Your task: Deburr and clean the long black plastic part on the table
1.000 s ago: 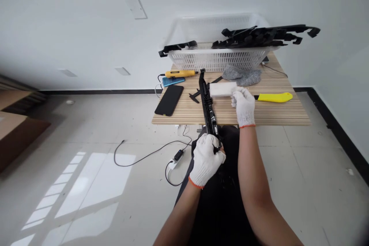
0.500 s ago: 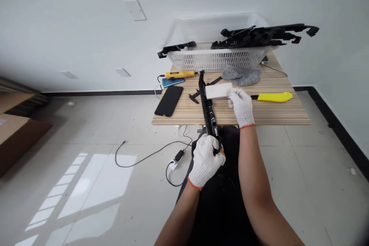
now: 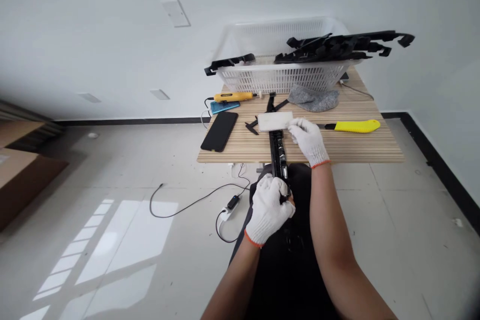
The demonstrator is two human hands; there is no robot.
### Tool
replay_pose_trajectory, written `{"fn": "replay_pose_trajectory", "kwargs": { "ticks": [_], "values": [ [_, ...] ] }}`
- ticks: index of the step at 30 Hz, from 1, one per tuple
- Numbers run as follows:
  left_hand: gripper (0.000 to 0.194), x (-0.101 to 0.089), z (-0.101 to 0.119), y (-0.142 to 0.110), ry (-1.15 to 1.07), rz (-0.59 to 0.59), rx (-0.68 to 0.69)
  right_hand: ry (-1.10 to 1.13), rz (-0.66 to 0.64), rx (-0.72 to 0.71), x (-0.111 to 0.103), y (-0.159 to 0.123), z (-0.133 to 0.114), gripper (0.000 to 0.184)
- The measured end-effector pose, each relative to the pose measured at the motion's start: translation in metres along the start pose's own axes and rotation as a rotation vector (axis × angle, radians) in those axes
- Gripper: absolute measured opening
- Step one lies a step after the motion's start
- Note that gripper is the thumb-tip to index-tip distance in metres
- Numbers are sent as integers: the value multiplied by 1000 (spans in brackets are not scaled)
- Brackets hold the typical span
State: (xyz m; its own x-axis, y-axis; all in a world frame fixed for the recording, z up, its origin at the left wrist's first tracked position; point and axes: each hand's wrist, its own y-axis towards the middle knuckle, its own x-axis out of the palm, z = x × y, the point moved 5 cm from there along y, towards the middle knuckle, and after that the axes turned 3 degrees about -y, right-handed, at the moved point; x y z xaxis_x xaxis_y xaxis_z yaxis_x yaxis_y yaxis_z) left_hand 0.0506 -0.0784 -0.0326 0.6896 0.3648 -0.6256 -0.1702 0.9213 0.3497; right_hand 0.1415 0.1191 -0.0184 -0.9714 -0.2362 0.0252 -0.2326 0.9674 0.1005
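Across the striped worktop [image 3: 352,147] I look toward a white basket [image 3: 277,80] standing along its far side, black parts sticking out over its rim. Next in size comes the black strip [image 3: 278,157], which reaches from the person's lap out over the front edge of the worktop. I read its long axis as running almost straight away from the body, the hooked far end pointing at the basket and leaning slightly left. The left hand [image 3: 268,207], in a white glove, has its grip closed around the near end. The gloved right hand [image 3: 308,140] has its grip pinched on the right end of a white pad [image 3: 275,121]. I see that pad lying crosswise over the strip's far part, long axis left to right; whether they touch, I cannot tell.
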Motion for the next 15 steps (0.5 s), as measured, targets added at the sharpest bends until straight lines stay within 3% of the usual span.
{"fn": "replay_pose_trajectory", "kwargs": {
  "ticks": [5, 11, 15],
  "values": [
    [31, -1, -2, -1, -19, 17, -13, 61, 105, 11, -6, 1, 0, 12],
    [31, 2, 6, 0, 151, -18, 97, 32, 1, 6, -1, -3, -1, 13],
    [31, 2, 6, 1, 145, -22, 93, -35, 21, -60, -2, 0, -1, 41]
  ]
}}
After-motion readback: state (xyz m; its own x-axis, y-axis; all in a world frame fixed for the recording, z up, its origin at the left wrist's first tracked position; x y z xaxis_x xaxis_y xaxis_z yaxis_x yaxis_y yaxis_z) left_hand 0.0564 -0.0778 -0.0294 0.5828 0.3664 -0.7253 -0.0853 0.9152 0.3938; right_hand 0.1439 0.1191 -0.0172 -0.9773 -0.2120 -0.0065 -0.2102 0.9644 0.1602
